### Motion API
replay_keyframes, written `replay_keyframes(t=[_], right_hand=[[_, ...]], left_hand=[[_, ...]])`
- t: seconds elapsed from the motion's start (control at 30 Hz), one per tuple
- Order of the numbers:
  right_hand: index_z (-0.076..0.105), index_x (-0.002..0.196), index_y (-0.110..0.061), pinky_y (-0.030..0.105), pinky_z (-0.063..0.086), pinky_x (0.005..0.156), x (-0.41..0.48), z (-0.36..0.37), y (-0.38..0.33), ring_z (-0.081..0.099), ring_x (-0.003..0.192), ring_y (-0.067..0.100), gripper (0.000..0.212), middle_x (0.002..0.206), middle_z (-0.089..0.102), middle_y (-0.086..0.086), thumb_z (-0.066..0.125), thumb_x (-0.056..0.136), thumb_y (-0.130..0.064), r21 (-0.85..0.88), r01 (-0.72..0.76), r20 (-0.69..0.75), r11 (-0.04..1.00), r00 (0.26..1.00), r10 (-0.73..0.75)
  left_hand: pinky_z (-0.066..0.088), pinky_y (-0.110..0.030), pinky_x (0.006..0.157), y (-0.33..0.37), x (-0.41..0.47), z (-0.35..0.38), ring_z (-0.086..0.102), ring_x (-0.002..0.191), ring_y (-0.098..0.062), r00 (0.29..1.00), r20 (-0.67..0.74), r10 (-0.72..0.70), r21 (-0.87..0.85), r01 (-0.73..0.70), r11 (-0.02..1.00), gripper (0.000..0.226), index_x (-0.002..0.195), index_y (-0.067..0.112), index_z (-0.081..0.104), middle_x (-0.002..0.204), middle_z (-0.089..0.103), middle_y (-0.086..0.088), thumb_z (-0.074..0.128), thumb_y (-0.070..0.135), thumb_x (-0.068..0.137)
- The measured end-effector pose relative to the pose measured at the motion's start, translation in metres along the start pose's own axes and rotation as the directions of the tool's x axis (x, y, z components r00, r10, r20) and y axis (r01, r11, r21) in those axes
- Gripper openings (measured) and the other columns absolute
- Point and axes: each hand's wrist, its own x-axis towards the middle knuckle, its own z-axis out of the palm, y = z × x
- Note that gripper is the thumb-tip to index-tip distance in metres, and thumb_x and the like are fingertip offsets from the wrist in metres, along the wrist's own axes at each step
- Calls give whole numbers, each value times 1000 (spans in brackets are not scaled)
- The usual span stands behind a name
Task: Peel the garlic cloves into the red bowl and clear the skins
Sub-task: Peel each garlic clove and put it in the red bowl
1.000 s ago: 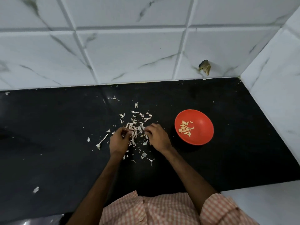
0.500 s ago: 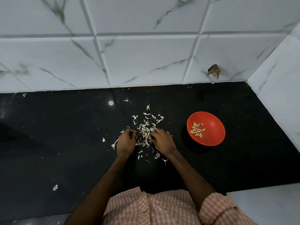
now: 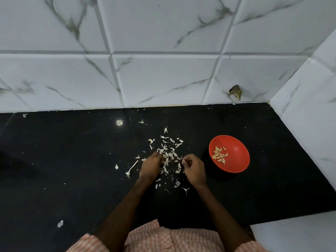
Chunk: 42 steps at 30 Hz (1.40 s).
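I see a black bench (image 3: 72, 179) below white wall tiles (image 3: 163, 79). The red bowl (image 3: 241, 166) sits right of the hands, with peeled cloves (image 3: 219, 155) inside. Loose skins (image 3: 169, 151) litter the middle. The right hand (image 3: 194, 170) pinches a small pale piece (image 3: 184, 161). The left hand (image 3: 150, 165) curls its fingers into the skins, but I cannot tell if it grips. I judge peeling nearly done, and next comes gathering the skins, clear of the bowl.

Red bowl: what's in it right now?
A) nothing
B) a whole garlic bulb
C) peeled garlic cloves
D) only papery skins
C: pale peeled cloves lie in a cluster inside the red bowl, while the papery skins are scattered outside it on the black counter.
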Motion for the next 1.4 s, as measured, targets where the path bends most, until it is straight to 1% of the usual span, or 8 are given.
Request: replay_keyframes(t=[0.13, 0.3, 0.43, 0.63, 0.77, 1.0, 1.1, 1.4], right_hand=[[67, 91, -16, 8, 43, 75, 3, -15, 7, 64, 86, 10, 14, 89, 67, -7, 69, 91, -2, 93, -109, -95, 990, 988, 118], [74, 98, -8, 27, 52, 87, -1, -2, 15, 68, 93, 18, 11, 96, 73, 3, 67, 92, -2, -6, -136, -17, 991, 991, 135], [76, 99, -7, 27, 54, 85, -1, 14, -3, 68, 89, 13, 13, 97, 75, 5, 69, 91, -2, -46, -50, 93, 998, 994, 54], [75, 103, -13, 33, 61, 84, 2, 3, -7, 72, 88, 12, 18, 96, 73, -6, 70, 90, -1, 133, -123, 44, 983, 992, 118], [70, 94, -15, 24, 59, 70, -6, 5, -22, 70, 77, 13, 12, 85, 71, -4, 74, 89, -5, 153, -59, 86, 986, 995, 46], [73, 99, -10, 21, 59, 77, -13, 7, -47, 70, 81, 3, 13, 88, 73, -5, 67, 91, -1, 146, 83, 155, 986, 982, -106], [73, 98, -11, 15, 56, 73, -13, 5, -51, 70, 80, 2, 15, 88, 74, -4, 65, 92, 1, 143, 108, 140, 984, 982, -128], [75, 91, -10, 7, 47, 61, -17, 4, -64, 64, 67, -5, 8, 77, 70, -7, 68, 90, -7, 125, 46, 97, 991, 994, -58]], left_hand=[[50, -30, 79, -4, -2, 0, 61, 89, -13, 988, -99, -117, -146, 102, 984, 9, 100, 17, 66, 104, 63, 1, 58, 18, 99], [53, -37, 90, -7, -8, -3, 64, 101, -18, 992, -69, -110, -200, 94, 975, 29, 125, 21, 65, 116, 68, 1, 57, 12, 98], [51, -38, 93, -9, -17, -3, 59, 112, -17, 999, -30, -23, -112, 19, 994, 30, 131, 24, 62, 125, 64, 2, 51, 27, 103], [51, -34, 89, -13, -25, -8, 61, 103, -10, 997, -41, -67, -174, 59, 983, 21, 116, 28, 66, 114, 64, 12, 63, 23, 96], [52, -37, 86, 1, -21, -13, 61, 98, -15, 995, -50, -81, -195, 70, 978, 17, 113, 20, 64, 109, 64, 4, 58, 26, 99], [33, -27, 62, 25, -14, -18, 49, 60, -7, 997, 18, -78, -345, 80, 935, 20, 86, 16, 65, 65, 53, 11, 56, 25, 102], [34, -24, 59, 27, -14, -21, 50, 59, -1, 995, 14, -103, -372, 101, 923, 21, 82, 18, 61, 66, 55, 11, 57, 26, 102], [36, -34, 62, 33, -16, -20, 50, 68, -21, 995, -7, -95, -357, 86, 930, 26, 79, 17, 44, 72, 52, 4, 49, 22, 103]])
